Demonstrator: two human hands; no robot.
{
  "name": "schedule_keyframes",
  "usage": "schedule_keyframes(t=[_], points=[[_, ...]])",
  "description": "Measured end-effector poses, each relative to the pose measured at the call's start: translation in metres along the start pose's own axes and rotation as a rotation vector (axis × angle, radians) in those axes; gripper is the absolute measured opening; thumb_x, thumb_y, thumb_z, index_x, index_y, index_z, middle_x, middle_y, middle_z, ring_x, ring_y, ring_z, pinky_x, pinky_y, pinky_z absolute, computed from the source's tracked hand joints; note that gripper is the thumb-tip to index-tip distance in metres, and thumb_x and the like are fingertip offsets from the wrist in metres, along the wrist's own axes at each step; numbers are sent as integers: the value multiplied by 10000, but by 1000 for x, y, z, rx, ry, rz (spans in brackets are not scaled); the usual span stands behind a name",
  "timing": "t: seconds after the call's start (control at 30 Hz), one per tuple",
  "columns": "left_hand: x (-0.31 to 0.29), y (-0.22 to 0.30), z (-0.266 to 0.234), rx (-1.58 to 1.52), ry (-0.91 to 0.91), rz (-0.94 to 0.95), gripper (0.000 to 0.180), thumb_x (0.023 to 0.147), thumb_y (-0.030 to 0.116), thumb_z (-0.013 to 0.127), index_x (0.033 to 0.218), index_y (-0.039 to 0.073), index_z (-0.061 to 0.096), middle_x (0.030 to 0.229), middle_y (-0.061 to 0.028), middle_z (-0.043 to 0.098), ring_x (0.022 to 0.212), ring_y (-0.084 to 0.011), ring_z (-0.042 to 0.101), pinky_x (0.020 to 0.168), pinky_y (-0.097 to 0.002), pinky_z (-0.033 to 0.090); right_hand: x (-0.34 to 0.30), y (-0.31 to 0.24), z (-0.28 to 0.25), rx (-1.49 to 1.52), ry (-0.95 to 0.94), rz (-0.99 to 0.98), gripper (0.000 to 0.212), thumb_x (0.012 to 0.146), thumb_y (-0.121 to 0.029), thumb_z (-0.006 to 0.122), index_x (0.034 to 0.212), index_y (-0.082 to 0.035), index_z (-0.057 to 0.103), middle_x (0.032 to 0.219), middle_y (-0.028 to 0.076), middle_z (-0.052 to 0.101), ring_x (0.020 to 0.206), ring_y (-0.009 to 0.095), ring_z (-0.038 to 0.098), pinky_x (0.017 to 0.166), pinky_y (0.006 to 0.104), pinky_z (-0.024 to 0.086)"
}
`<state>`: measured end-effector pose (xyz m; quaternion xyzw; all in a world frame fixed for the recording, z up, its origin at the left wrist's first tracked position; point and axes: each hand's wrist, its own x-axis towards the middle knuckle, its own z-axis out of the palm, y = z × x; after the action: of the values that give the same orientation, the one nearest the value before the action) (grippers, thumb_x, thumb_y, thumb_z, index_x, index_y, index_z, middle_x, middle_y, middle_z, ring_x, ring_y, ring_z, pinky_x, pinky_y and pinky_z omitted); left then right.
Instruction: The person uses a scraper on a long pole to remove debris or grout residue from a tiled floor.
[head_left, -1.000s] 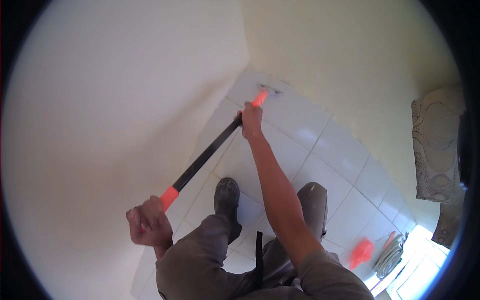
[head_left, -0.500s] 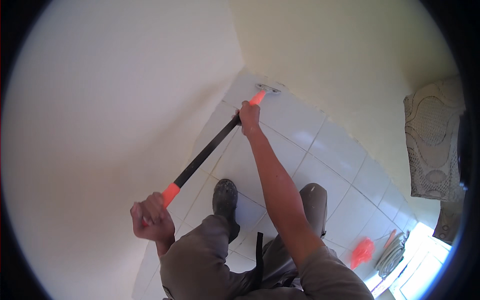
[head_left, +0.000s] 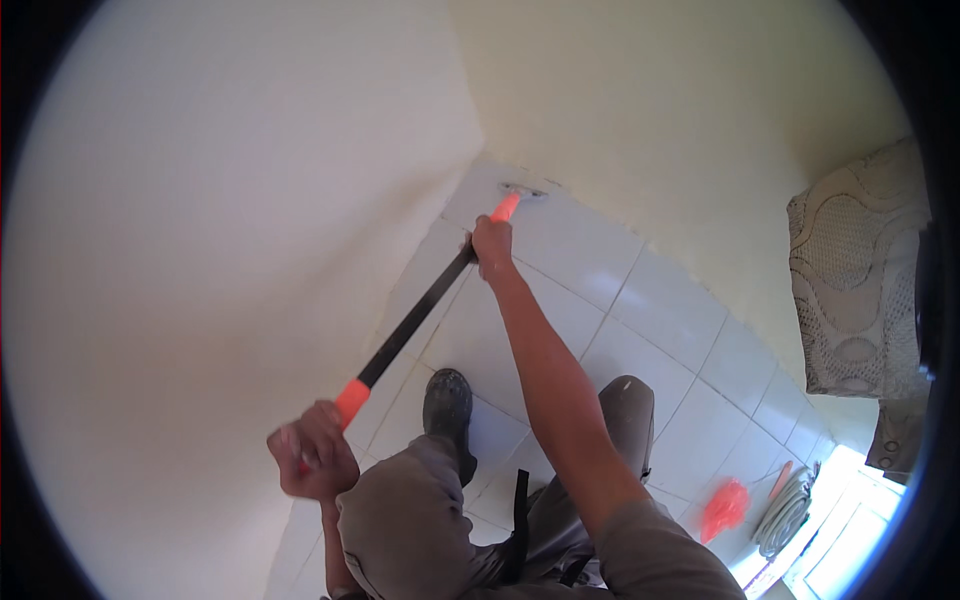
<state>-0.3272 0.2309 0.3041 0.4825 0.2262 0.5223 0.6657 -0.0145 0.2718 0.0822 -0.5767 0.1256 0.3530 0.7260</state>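
Note:
A long-handled scraper [head_left: 418, 315] with a black shaft and orange ends slants across the floor. Its flat metal head [head_left: 524, 191] rests on the white floor tiles [head_left: 560, 262], close to the foot of the wall near the corner. My right hand [head_left: 492, 243] is wrapped round the shaft just below the orange neck by the head. At the lower left, my left hand [head_left: 314, 452] closes over the orange end grip, its fingers slightly blurred and hiding the tip of the handle.
Pale walls [head_left: 260, 220] meet beyond the scraper head. My dark boot [head_left: 447, 405] stands on the tiles between my arms. A patterned padded piece [head_left: 855, 280] is at the right. Toward the lower right lie a red plastic bag [head_left: 724, 508] and a grey coiled bundle [head_left: 784, 515], beside a bright opening.
The scraper head has shifted slightly left, a little closer to the corner, with both hands still on the handle. The whole view has moved a little too.

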Motion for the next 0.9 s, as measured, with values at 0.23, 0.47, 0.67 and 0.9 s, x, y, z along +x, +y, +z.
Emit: schedule_keyframes(t=[0.23,0.47,0.67,0.9], points=[[29,-21,2,-7,44,-22,446,992,170,361,561,173,245,434,1,243,454,-148,278,668,-347,408,14,-12,-2,-32,73,-12,136,902,-116,497,880,10,451,719,93,504,562,190,552,482,377,538],[13,-15,2,-4,31,-19,461,1003,161,363,554,180,260,443,0,243,462,-146,279,712,-337,407,-5,-19,1,-5,49,44,138,904,-126,494,865,-5,440,736,83,489,572,189,557,480,369,533],[13,-14,7,10,-97,-27,472,1027,159,333,562,183,256,456,4,239,471,-147,274,728,-339,399,-3,-12,-5,23,60,63,134,907,-126,492,872,-6,443,753,80,485,570,185,552,469,362,520],[67,-26,1,-101,162,-112,442,996,134,334,565,174,246,425,-9,245,438,-148,268,682,-345,379,39,-2,11,-42,257,37,129,891,-124,468,921,1,455,740,110,534,562,205,560,479,368,526]])
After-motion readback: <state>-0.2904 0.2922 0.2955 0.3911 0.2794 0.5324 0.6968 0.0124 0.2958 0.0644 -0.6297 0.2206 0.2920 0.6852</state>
